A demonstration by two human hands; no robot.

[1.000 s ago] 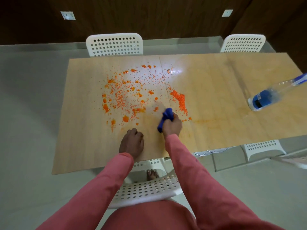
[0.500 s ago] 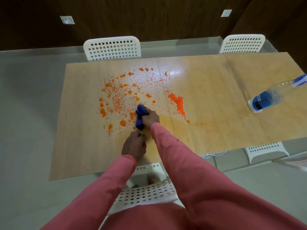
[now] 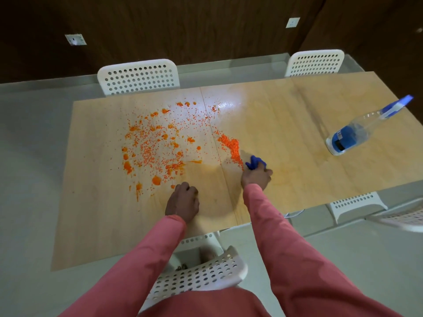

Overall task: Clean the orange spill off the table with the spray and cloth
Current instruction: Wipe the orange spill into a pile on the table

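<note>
An orange spill [image 3: 160, 147] of blobs and fine grains covers the middle left of the wooden table [image 3: 286, 124]. A denser orange ridge [image 3: 231, 145] lies just right of the table's seam. My right hand [image 3: 256, 177] grips a bunched blue cloth [image 3: 255, 162] pressed on the table at the near end of that ridge. My left hand [image 3: 183, 200] rests on the table in a loose fist, near the spill's front edge, holding nothing. The clear spray bottle [image 3: 357, 133] with blue label and blue trigger stands at the far right.
White perforated chairs stand around the table: two at the far side [image 3: 139, 76] [image 3: 314, 62], one under me [image 3: 199, 273], one at the near right [image 3: 357, 204]. A wet smear [image 3: 206, 165] runs between the hands. Dark wood wall behind.
My right hand with the cloth swept left into the spill, then back right past the seam to the orange ridge. The left hand stayed planted. The bottle did not move.
</note>
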